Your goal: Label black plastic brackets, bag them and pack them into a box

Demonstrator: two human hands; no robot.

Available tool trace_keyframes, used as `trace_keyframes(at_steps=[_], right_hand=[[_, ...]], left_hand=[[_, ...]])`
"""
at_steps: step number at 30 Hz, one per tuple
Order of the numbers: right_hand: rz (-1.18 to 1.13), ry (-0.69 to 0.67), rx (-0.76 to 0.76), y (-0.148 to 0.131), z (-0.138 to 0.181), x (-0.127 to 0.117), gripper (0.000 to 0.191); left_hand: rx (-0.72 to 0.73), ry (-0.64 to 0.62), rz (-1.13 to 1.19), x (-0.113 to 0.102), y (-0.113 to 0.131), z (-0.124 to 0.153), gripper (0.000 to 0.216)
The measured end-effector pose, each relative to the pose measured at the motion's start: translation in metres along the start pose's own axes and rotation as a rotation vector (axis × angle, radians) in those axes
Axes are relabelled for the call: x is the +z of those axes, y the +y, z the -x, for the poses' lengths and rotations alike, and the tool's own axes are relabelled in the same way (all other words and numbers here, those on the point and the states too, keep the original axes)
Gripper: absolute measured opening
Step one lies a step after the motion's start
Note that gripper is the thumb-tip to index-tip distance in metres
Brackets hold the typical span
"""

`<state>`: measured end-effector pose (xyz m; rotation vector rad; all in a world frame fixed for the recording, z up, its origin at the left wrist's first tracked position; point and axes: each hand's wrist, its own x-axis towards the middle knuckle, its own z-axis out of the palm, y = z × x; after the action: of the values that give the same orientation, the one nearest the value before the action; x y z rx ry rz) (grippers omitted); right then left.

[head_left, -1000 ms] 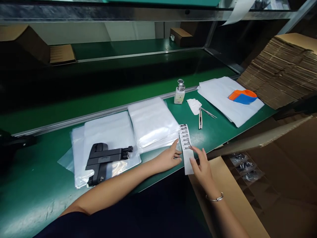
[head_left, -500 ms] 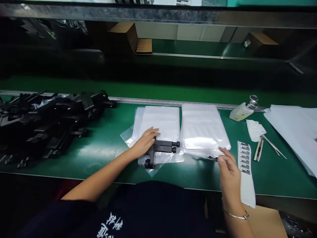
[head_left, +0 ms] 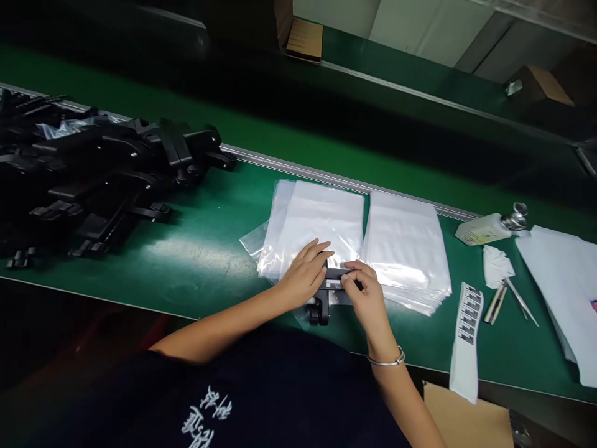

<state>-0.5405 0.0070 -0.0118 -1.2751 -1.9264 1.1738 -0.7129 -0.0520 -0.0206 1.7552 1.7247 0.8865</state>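
A black T-shaped bracket [head_left: 323, 306] lies over the lower edge of the left stack of clear plastic bags [head_left: 321, 214]. My left hand [head_left: 303, 277] holds the bracket from its left side, fingers stretched across its upper end. Against the bracket's crossbar, my right hand [head_left: 367, 291] pinches a small label [head_left: 334, 284] between thumb and fingers. The label's pale strip faces up on the black surface; its right end is hidden by my fingertips. Part of the crossbar is covered by my hands.
Black brackets [head_left: 116, 162] are heaped at the left. Another bag stack [head_left: 405, 242] lies right of the first. Farther right are a label sheet [head_left: 466, 342], a pump bottle [head_left: 487, 229], a crumpled tissue [head_left: 497, 266], tweezers [head_left: 521, 302], a cutter [head_left: 495, 303] and white sheets [head_left: 564, 280].
My right hand has moved left, bringing the label from beside the label sheet to the bracket. My left hand stays on the bracket. The view has tilted and shifted.
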Motion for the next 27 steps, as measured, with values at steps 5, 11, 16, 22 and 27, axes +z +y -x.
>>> trace_keyframes(at_steps=[5,11,16,22,27], right_hand=[[0.026,-0.010,0.009,-0.003,0.003,-0.001,0.020],[0.041,-0.022,0.015,-0.004,0.002,-0.001,0.021],[0.045,-0.029,0.009,-0.003,0.002,-0.001,0.020],[0.110,-0.023,-0.024,-0.004,0.002,0.000,0.020],[0.173,-0.034,-0.047,-0.007,0.004,-0.006,0.024]], left_hand=[[-0.010,-0.005,0.029,-0.001,0.002,0.000,0.039],[-0.020,-0.012,0.030,-0.002,0.002,0.000,0.039],[-0.016,-0.009,0.025,0.001,0.001,-0.001,0.039],[0.113,0.115,-0.020,-0.008,0.000,0.008,0.039],[0.397,-0.071,-0.189,-0.024,-0.002,0.017,0.030]])
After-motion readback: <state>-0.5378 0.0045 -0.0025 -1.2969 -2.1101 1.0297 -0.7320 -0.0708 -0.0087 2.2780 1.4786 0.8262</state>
